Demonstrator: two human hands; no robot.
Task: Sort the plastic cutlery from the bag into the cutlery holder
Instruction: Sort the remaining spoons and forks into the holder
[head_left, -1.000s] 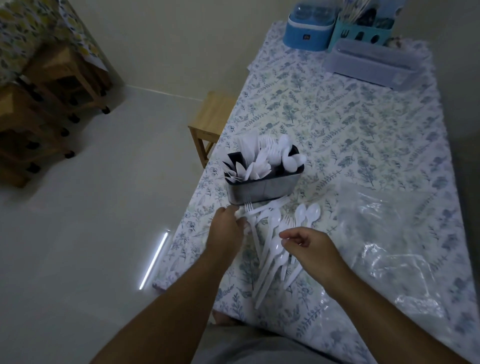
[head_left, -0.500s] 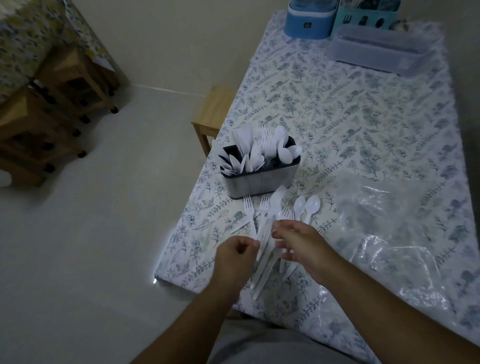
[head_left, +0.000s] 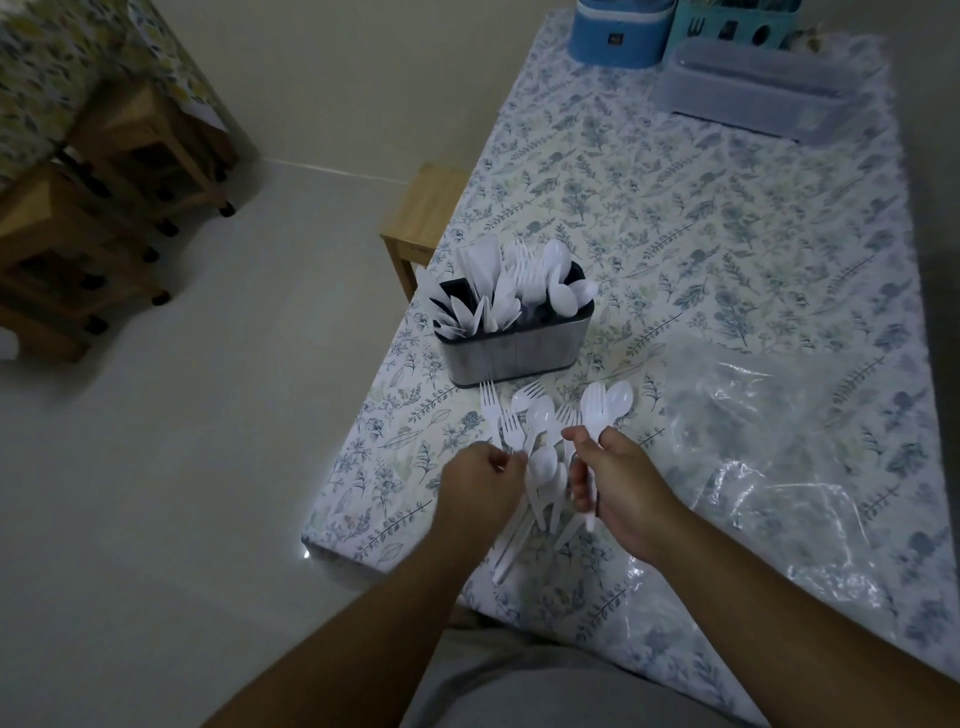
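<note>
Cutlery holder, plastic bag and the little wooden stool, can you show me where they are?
cutlery holder (head_left: 511, 353): head view, on its grey front wall.
plastic bag (head_left: 769, 441): head view, on the crinkled clear film lying flat.
wooden stool (head_left: 431, 208): head view, on its seat top.

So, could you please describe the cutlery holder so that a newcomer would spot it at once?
On the flowery table, look near its left edge, just beyond the loose cutlery. The cutlery holder is the grey metal tub with white knives, forks and spoons standing upright in it.

White forks and spoons (head_left: 540, 441) lie heaped near the table's near-left corner; beyond stands the filled holder (head_left: 511, 353); clear bag (head_left: 789, 447) lies flat rightward.
</note>
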